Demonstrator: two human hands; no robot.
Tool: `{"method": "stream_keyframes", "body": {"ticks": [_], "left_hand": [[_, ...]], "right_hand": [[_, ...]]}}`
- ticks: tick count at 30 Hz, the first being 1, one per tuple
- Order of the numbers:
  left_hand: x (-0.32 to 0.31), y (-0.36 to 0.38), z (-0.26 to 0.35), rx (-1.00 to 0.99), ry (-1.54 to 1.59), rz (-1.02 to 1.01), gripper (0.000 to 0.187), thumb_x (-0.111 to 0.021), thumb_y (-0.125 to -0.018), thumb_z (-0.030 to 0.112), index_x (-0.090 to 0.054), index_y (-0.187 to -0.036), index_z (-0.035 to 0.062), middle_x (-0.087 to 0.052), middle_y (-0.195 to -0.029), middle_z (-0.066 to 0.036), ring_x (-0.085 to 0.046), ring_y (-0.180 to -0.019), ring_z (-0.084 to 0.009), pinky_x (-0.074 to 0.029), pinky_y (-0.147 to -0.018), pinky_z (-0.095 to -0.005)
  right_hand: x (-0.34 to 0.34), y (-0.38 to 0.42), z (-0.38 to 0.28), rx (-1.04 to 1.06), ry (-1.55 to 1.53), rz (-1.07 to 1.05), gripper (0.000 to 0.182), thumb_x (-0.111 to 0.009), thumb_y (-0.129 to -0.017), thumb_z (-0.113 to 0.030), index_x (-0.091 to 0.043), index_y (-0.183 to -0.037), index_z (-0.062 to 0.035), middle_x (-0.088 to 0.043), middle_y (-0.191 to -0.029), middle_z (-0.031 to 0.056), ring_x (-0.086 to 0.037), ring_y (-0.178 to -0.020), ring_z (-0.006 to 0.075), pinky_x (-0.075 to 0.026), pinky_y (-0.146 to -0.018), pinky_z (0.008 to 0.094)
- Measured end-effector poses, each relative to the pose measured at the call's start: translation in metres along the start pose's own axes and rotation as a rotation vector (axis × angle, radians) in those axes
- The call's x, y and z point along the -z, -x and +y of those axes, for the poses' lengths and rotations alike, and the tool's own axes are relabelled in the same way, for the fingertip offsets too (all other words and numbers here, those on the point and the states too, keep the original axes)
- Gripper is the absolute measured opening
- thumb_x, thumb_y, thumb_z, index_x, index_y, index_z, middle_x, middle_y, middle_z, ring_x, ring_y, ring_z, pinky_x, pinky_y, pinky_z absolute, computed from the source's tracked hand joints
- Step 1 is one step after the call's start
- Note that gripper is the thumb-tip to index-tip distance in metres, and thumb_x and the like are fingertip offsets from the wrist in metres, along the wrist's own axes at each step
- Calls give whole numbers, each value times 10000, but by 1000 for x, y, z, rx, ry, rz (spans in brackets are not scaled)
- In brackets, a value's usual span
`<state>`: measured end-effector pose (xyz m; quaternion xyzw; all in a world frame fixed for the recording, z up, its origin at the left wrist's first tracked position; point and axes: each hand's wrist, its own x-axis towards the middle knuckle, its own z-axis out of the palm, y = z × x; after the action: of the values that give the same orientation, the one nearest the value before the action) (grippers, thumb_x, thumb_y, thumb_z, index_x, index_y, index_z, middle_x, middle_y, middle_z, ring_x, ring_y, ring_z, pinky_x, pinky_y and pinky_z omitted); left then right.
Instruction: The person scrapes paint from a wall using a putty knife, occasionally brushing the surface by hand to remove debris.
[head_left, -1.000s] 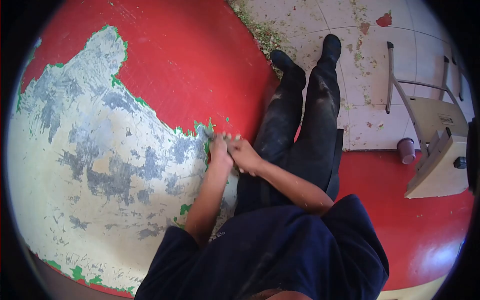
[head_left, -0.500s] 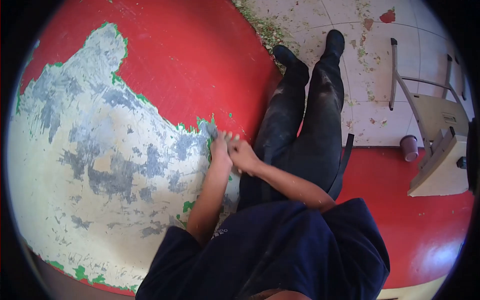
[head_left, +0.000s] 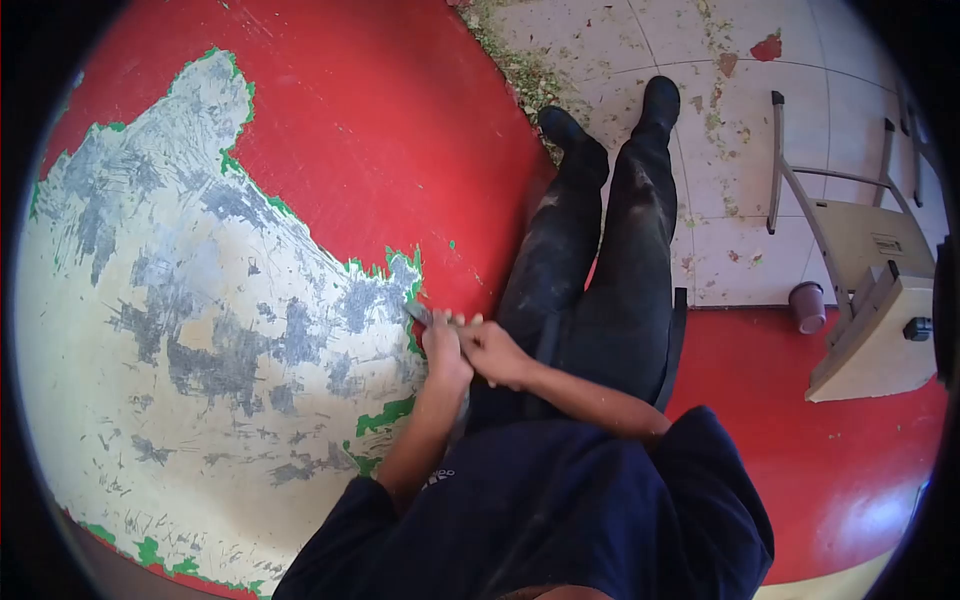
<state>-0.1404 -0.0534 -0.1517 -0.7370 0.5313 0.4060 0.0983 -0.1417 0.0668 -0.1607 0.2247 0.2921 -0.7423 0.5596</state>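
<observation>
My left hand (head_left: 446, 350) is closed around a flat grey scraper (head_left: 418, 314), whose blade points up and left. My right hand (head_left: 496, 356) is beside it, fingers wrapped on the handle end of the same scraper. Most of the handle is hidden by my fingers. The blade tip lies at the ragged right edge of a stripped, whitish-grey patch (head_left: 230, 290) on the wall, beside a strip of green underlayer. Glossy red paint (head_left: 370, 130) covers the wall above and to the right of that edge.
My legs (head_left: 560, 250) extend forward to the pale tiled floor (head_left: 730, 180), where paint flakes (head_left: 530, 75) gather along the wall. A folding chair (head_left: 870, 235) with a writing board stands at right, with a purplish cup (head_left: 808, 307) beside it.
Both hands and the scraper have come down along the edge of the stripped patch, closer to my body. More green shows beside my left forearm. The camera view has shifted slightly.
</observation>
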Motion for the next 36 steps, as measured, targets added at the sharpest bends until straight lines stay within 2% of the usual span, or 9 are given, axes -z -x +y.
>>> {"method": "stream_keyframes", "body": {"ticks": [6,9,13,18,22,25,27,32,36], "left_hand": [[-20,-30,24,-37,-125,-66,215,-505,-947,244,-473,-973,33,-511,-832,-70,-561,-746,-237,-548,-718,-405],[-24,-16,15,-78,-32,-89,186,-511,-941,224,-466,-948,44,-504,-826,-68,-563,-744,-238,-546,-725,-417],[-19,-30,16,-67,-88,-64,195,-498,-943,233,-449,-959,45,-496,-865,-77,-551,-741,-231,-544,-755,-435],[-32,-35,-3,-99,-44,-31,230,-439,-966,258,-438,-962,28,-498,-909,-99,-567,-741,-228,-535,-722,-417],[-30,-47,13,-88,-43,-101,249,-438,-973,279,-452,-891,45,-477,-775,-57,-537,-683,-214,-520,-661,-391],[-45,-46,31,-97,-48,-103,258,-428,-979,283,-446,-821,79,-430,-694,-22,-480,-639,-187,-514,-660,-395],[-31,-30,12,-110,69,-136,270,-447,-973,290,-434,-793,91,-436,-710,-29,-464,-634,-184,-504,-678,-384],[-29,-46,19,-98,37,-210,291,-424,-982,284,-425,-763,91,-431,-694,-36,-455,-626,-179,-499,-698,-385],[-38,-39,18,-88,17,-93,267,-414,-982,300,-423,-811,95,-432,-690,-45,-482,-636,-197,-503,-690,-394]], "right_hand": [[-14,-44,6,105,85,258,256,-411,-916,-153,-621,-838,-28,-539,-550,76,-479,-367,122,-398,-346,286],[4,-22,-4,-46,-5,79,237,-422,-890,-131,-609,-796,-17,-541,-550,79,-502,-392,134,-408,-362,310],[-9,-58,42,241,129,232,246,-435,-884,-139,-606,-774,-3,-520,-518,80,-496,-385,134,-399,-364,308],[26,-36,2,53,117,26,224,-435,-861,-131,-607,-806,1,-554,-541,124,-530,-381,193,-430,-392,346],[-3,-75,45,632,363,547,194,-462,-837,-136,-621,-833,-26,-584,-618,215,-601,-451,280,-488,-485,375],[9,-74,10,272,248,277,191,-474,-826,-142,-620,-827,-19,-591,-651,216,-635,-573,333,-501,-573,400],[17,-54,24,361,364,172,186,-475,-815,-124,-589,-739,2,-580,-681,230,-624,-697,384,-486,-618,421],[7,-67,22,366,345,282,199,-470,-824,-121,-588,-715,-4,-581,-630,205,-633,-605,347,-486,-558,413],[23,-47,-6,226,195,135,203,-450,-839,-106,-591,-739,1,-584,-573,168,-588,-418,237,-464,-442,372]]}}
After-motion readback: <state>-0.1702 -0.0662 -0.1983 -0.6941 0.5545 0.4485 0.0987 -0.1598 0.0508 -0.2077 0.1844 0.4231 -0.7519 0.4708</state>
